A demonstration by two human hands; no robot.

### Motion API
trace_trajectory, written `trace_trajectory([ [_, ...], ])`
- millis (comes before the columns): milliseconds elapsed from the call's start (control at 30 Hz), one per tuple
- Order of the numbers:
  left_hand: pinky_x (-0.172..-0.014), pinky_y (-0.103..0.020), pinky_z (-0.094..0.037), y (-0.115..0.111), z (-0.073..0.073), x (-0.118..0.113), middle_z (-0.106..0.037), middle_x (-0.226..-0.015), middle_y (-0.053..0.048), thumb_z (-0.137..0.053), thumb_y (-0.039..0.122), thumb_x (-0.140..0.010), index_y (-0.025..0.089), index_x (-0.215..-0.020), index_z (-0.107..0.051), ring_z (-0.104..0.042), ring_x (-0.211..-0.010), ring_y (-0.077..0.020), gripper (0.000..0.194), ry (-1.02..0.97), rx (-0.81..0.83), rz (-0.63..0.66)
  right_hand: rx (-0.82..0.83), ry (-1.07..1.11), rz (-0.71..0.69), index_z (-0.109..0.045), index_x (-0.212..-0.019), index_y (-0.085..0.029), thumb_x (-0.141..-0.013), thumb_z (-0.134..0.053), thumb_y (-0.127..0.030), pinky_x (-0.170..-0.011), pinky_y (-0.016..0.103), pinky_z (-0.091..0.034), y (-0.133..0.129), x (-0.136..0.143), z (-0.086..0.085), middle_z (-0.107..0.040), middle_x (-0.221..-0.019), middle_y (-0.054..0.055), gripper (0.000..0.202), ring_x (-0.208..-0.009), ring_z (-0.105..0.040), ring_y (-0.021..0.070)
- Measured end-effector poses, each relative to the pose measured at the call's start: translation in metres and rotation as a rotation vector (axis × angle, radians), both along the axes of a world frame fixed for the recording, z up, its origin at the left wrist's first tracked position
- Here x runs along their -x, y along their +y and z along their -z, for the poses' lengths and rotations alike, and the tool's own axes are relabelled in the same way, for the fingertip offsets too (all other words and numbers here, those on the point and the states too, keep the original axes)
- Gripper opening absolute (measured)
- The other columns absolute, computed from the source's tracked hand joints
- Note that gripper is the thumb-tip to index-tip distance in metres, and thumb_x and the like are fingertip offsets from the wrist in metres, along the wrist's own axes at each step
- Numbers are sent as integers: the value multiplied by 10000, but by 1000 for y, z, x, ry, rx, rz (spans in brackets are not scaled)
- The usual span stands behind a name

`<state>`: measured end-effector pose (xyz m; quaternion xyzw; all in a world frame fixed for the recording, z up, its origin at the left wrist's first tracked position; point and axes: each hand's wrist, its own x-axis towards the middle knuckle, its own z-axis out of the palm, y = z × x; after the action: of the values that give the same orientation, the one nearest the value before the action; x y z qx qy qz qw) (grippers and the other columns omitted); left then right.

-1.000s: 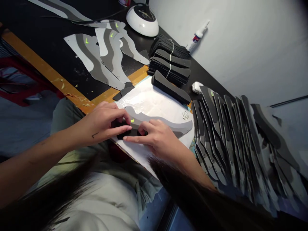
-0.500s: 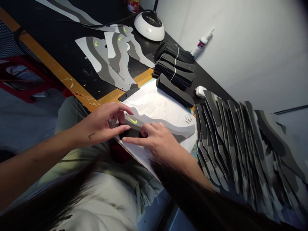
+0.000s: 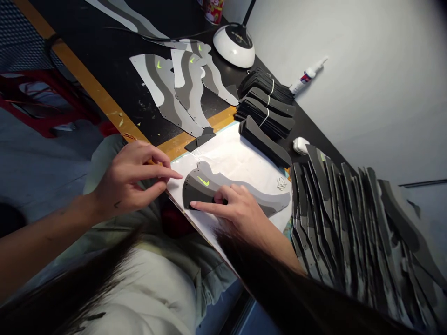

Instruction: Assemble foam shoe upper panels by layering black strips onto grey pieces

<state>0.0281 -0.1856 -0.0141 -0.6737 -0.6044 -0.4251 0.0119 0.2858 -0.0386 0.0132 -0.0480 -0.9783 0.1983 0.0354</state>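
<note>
resting on the white sheet (image 3: 223,151), the swoosh-marked grey shoe-upper panel (image 3: 214,178) lies beneath the right hand (image 3: 242,211), thumb and bent fingers apart; the left hand (image 3: 132,176), fingers parted, hovers at the sheet's left corner.

Shoe-upper piece (image 3: 220,178) banded light grey, mid grey, near-black, with neon yellow-green swoosh (image 3: 203,181); sheet (image 3: 223,151) beneath white; loose cut pieces (image 3: 167,97) pale grey, wavy darker-grey band (image 3: 186,93), same neon marks (image 3: 159,64); table (image 3: 118,88) black, yellow-orange border strip (image 3: 87,86); strip stack (image 3: 264,142) charcoal; bundled strips (image 3: 279,104) black, tie (image 3: 268,100) whitish; upright pieces (image 3: 335,209) dark grey and lighter grey; lamp base (image 3: 233,55) white, top (image 3: 239,36) black; bottle (image 3: 298,85) white, label (image 3: 307,76) blue and red; stool (image 3: 33,122) red; wall (image 3: 366,70) off-white.
</note>
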Motion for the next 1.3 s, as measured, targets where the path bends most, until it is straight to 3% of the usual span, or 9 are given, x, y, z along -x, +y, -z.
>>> trace_trajectory([
  [167,-890,-473,-501,-20,11,-21,-722,-993,-14,-586,214,-921,353,-1195,-706,-629,-956,-244,330,116,-46,41,61,-4,12,-689,-1396,-400,-928,-596,-20,-796,342,-406,1,0,-4,-625,-1004,21,611,-866,-535,189],
  [300,-865,-432,-501,-31,15,-50,-702,-876,-13,-594,244,-944,310,-1361,-641,-639,-892,-235,425,222,-18,-54,247,48,70,-736,-1297,-319,-950,-577,-20,-788,351,-451,3,1,-7,-679,-976,8,485,-869,-594,183],
  [400,-1035,-437,-481,-35,18,-66,-755,-1157,-64,-556,263,-972,264,-1469,-591,-668,-1084,-262,498,266,31,-86,337,67,111,-745,-1236,-267,-988,-596,-68,-785,359,-471,4,2,-7,-707,-963,11,351,-868,-622,185],
  [533,-1247,-413,-353,-37,23,-77,-550,-1585,-122,-497,224,-980,172,-1609,-449,-562,-1422,-285,632,273,117,-22,371,78,108,-752,-1173,-241,-996,-612,-93,-802,351,-470,5,3,-6,-725,-979,19,269,-889,-642,184],
  [667,-1278,-415,-334,-39,25,-71,-485,-1631,-141,-503,258,-992,157,-1666,-335,-520,-1478,-290,702,247,164,4,378,89,106,-740,-1186,-232,-992,-610,-94,-819,340,-465,6,4,-6,-731,-981,28,272,-898,-649,187],
  [800,-1258,-428,-391,-35,23,-50,-608,-1529,-112,-560,263,-986,190,-1704,-203,-597,-1396,-274,804,168,111,16,380,100,106,-708,-1238,-205,-950,-620,-61,-827,324,-466,6,4,-7,-712,-930,18,334,-862,-633,175],
  [933,-1266,-475,-382,-30,21,-34,-647,-1491,-52,-560,272,-1004,314,-1685,-260,-601,-1399,-276,745,197,155,48,375,102,107,-692,-1261,-215,-958,-614,-83,-821,317,-465,6,4,-5,-702,-915,14,340,-845,-621,173],
  [1133,-1270,-470,-359,-32,27,-26,-640,-1495,6,-557,244,-1014,378,-1636,-382,-565,-1442,-260,661,257,138,57,348,92,106,-702,-1252,-216,-986,-602,-113,-831,322,-459,5,3,-7,-698,-933,25,302,-871,-624,181],
  [1300,-1213,-457,-413,-31,31,-21,-679,-1445,11,-574,244,-1011,367,-1593,-450,-603,-1385,-254,608,282,96,54,248,88,97,-684,-1317,-192,-1008,-713,-427,-833,337,-472,0,6,-7,-711,-963,45,389,-894,-643,203],
])
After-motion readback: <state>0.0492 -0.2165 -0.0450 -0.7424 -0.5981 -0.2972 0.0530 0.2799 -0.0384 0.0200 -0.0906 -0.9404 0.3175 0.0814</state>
